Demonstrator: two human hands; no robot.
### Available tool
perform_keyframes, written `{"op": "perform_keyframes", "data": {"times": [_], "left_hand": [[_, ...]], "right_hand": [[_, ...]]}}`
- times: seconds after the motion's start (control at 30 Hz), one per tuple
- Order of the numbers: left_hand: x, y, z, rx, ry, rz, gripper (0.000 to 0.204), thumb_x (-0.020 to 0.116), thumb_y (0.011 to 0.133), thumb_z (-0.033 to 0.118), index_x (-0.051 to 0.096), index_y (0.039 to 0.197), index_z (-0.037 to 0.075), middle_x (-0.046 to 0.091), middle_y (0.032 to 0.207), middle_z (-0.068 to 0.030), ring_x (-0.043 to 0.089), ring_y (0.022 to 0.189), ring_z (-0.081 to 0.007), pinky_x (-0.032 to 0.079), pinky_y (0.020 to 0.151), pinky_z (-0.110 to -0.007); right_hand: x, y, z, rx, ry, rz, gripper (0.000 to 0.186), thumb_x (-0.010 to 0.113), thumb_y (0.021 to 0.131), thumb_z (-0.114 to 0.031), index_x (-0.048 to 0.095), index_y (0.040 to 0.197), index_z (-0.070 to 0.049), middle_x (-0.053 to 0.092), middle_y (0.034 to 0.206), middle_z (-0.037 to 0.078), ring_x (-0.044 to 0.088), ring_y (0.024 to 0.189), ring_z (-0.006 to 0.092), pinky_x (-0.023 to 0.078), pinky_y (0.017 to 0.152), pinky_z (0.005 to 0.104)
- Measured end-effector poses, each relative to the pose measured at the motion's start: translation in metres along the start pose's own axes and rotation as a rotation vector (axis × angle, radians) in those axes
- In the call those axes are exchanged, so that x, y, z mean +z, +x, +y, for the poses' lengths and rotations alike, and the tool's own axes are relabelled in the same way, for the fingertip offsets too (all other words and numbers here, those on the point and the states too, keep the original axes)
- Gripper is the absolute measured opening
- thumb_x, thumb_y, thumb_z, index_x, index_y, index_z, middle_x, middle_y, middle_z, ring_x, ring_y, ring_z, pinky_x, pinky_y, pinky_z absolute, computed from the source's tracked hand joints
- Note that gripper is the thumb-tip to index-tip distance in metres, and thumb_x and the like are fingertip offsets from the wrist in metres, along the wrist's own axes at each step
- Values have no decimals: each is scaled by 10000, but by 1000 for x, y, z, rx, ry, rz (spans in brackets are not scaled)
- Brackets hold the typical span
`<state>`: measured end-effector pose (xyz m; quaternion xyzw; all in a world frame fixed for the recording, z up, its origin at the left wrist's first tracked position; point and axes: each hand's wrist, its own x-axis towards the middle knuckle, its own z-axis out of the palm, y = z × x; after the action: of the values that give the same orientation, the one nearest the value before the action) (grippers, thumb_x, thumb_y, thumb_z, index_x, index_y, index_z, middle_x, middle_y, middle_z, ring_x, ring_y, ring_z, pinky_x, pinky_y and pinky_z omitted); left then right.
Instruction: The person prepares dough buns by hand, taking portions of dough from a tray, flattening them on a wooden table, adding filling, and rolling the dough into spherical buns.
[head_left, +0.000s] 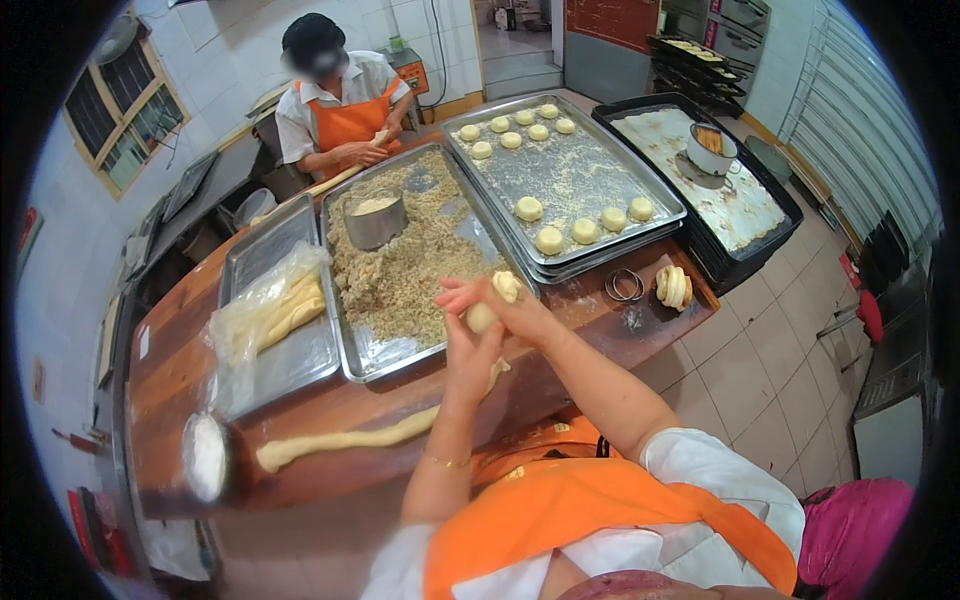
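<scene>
A: Head view. What do the hands have?

B: Left hand (470, 352) and right hand (500, 308) curled together around a small dough ball (483, 318), fingers partly closed, raised above the near edge of the wooden table (170, 380). A second pale lump (507, 286) sits at the right fingertips.

A: Surroundings?

B: Long dough rope (345, 438) lies along the table front, ending below the hands. Crumb filling tray (395, 270) just beyond them, metal bowl (375, 218) in it. Baking tray (565, 180) with shaped rounds to the right. Metal rings (624, 285) near the corner. Across the table, another person (340, 105) rolls dough.
</scene>
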<state>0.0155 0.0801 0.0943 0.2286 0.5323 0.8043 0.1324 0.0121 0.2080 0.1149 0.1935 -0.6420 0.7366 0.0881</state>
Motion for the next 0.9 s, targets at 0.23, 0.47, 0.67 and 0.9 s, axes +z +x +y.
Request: {"op": "perform_keyframes", "data": {"times": [0.23, 0.47, 0.67, 0.9], "left_hand": [[-22, 0, -5, -63, 144, -130, 624, 317, 1046, 629, 546, 1127, 54, 476, 701, 20, 379, 520, -54, 272, 452, -221], [-3, 1, -7, 83, 112, 67, 603, 318, 1057, 603, 524, 1180, 50, 492, 700, 16, 396, 506, -55, 271, 447, -212], [-11, 2, -11, 44, 102, 39, 601, 291, 1057, 609, 499, 1224, 71, 515, 711, 19, 424, 512, -53, 283, 447, -208], [-26, -6, 4, -169, -26, -156, 498, 375, 1074, 511, 453, 1290, 69, 534, 735, 1, 408, 520, -52, 301, 468, -216]], "right_hand": [[-1, -4, -1, 23, -27, -58, 581, 385, 1072, -500, 709, 1220, -41, 527, 1488, 94, 373, 1458, 264, 293, 1186, 434], [7, -2, -6, 61, 154, 61, 557, 406, 1076, -469, 731, 1153, -23, 559, 1446, 129, 363, 1463, 266, 338, 1161, 437], [1, 5, 20, 87, 76, -66, 518, 338, 1100, -410, 662, 1225, -26, 515, 1486, 146, 364, 1459, 254, 319, 1189, 405], [11, -2, -8, -36, 9, -29, 574, 298, 1100, -455, 578, 1379, -39, 502, 1494, 171, 296, 1495, 293, 241, 1219, 458]]}}
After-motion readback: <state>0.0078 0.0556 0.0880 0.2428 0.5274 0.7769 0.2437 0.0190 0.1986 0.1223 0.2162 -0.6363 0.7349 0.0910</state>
